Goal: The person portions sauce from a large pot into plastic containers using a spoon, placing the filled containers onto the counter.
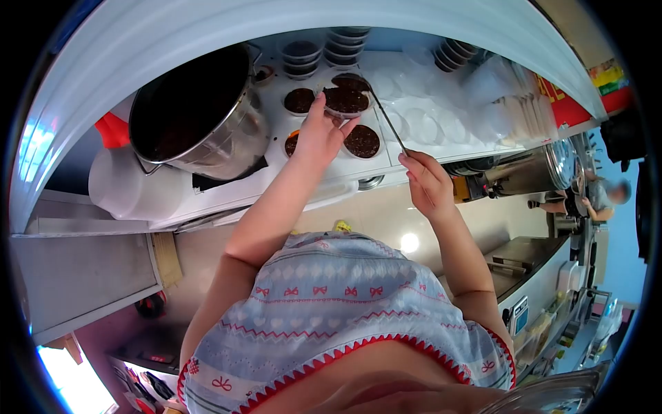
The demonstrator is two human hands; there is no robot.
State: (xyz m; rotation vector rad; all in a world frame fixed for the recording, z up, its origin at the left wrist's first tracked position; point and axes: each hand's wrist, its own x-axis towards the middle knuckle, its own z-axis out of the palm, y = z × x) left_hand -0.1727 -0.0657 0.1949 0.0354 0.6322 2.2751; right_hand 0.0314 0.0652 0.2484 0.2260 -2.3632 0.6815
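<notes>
My left hand (321, 134) grips a small clear plastic tub (346, 101) filled with a dark brown, grainy food, tilted above the white counter. In my right hand (427, 181) is a long, thin metal utensil (390, 124). Its far end reaches toward the tubs at the back, and the shape of its tip cannot be made out. More filled round tubs stand around the left hand: one tub (299, 101) to its left, another tub (362, 141) to its right. One partly shows behind my left wrist.
A large steel pot (234, 141) stands on the left, beside a white plastic container (131, 181). Stacked filled tubs (345, 47) line the back. Clear plastic lids or tubs (420, 124) spread to the right. Another person (598, 200) is at the far right.
</notes>
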